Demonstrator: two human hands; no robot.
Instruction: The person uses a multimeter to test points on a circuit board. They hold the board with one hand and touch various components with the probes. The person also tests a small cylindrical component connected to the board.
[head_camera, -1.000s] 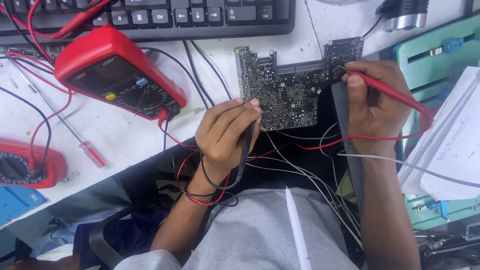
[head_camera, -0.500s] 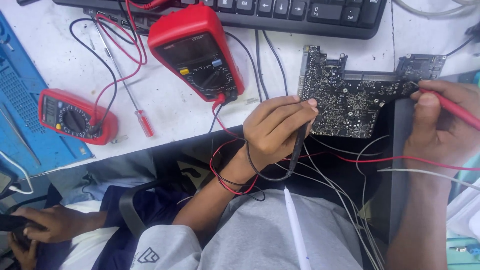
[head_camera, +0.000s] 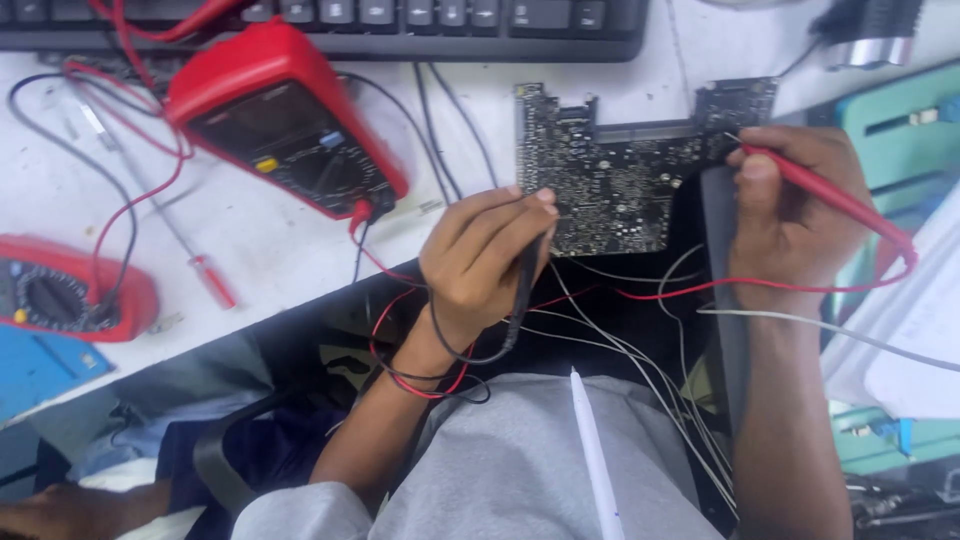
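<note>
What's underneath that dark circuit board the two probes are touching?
The circuit board lies on the white table, its lower edge reaching past the table's edge. Wires run out from below it. Whatever lies directly beneath is hidden by the board itself.

Both bare forearms reach up from the bottom of the frame. The left hand (head_camera: 480, 265) is curled, fingers pinched together at the tips, wrist bent slightly inward. The right hand (head_camera: 790, 215) is closed in a pen-like grip, knuckles outward, its forearm running almost straight up.
</note>
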